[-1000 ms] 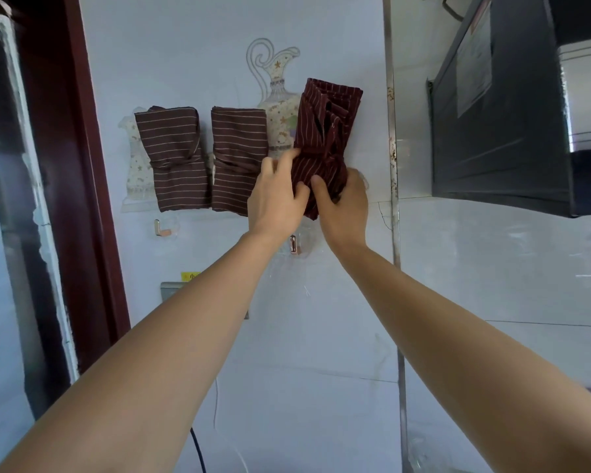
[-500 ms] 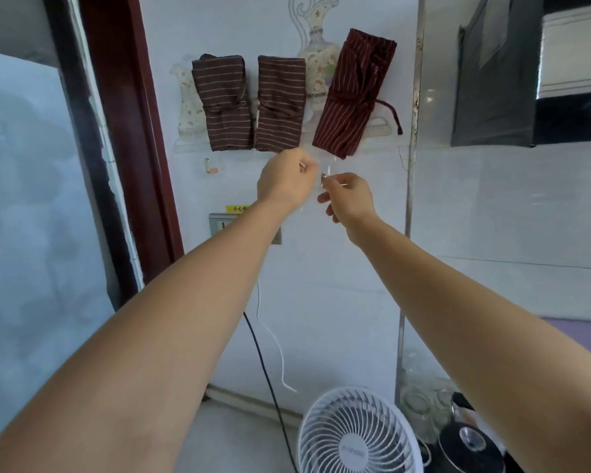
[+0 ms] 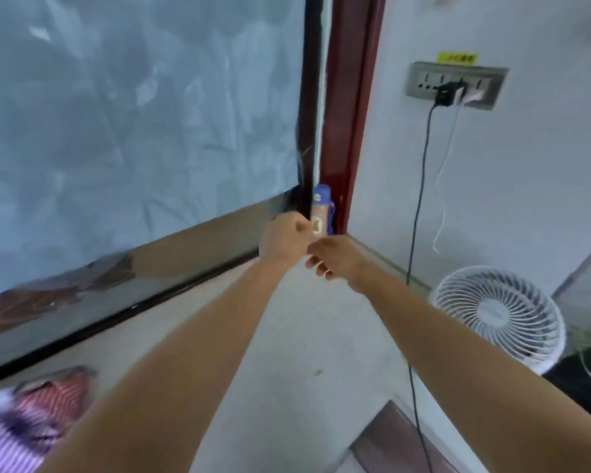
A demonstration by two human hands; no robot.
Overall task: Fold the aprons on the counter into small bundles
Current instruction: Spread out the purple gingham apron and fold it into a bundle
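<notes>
At 7 o'clock, unfolded striped aprons [image 3: 31, 414] lie heaped on the desk [image 3: 314, 336]. Beyond, at centre, both hands have come down from the wall [image 3: 526, 186]: left hand [image 3: 285, 238] fingers curled, contents unclear; right hand [image 3: 335, 257] fingers slack, empty. Another fold likely follows.

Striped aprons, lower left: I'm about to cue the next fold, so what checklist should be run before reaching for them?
1. Striped aprons in view: ok, heaped at the lower left edge.
2. Left hand free: cannot tell, fingers curled, blurred.
3. Right hand free: cannot tell, blurred.
4. Both hands near the aprons: not ok, they are up by the far corner.
5. Black cable away from the aprons: ok, it runs on the right.
</notes>
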